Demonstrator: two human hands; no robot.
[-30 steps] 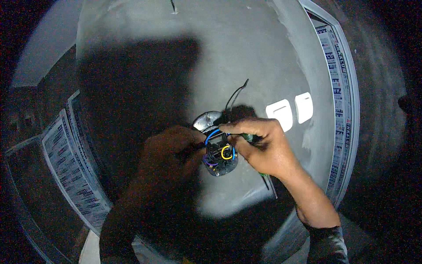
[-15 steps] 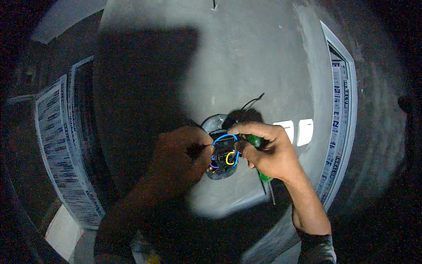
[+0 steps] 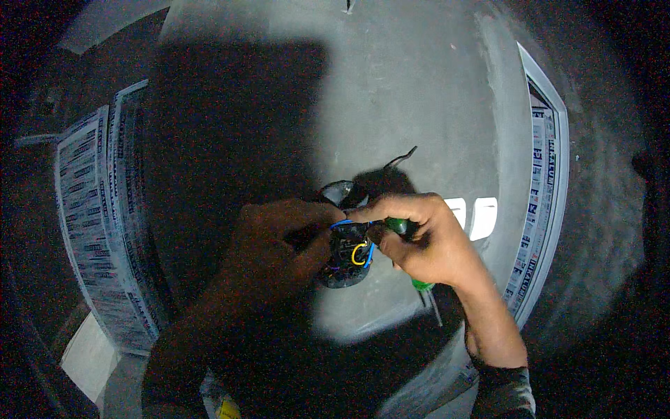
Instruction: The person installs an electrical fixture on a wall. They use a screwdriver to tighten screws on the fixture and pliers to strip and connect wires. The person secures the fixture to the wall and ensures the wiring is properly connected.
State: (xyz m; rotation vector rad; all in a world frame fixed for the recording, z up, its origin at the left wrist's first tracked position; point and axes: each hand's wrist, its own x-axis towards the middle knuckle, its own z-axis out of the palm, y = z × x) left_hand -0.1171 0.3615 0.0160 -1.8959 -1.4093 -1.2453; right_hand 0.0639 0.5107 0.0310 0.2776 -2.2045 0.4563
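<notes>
Black round wall boxes sit one above the other in a grey plastered wall, with yellow, blue and purple wires in the lower part. My right hand is closed. Its thumb and forefinger pinch at the blue wire's end, while a green-handled screwdriver lies in the palm, its shaft pointing down. My left hand, in deep shadow, is closed at the left side of the same blue wire loop. Its fingertips are partly hidden by the dark.
Two white rounded rectangular plates are on the wall right of my hand. A thin dark wire or its shadow shows above the boxes. Frames covered in printed film stand at the left and right. Something yellow is below.
Both hands have come closer together, and the blue loop between them looks flatter. My view has shifted slightly. The screwdriver stays in my right palm.
</notes>
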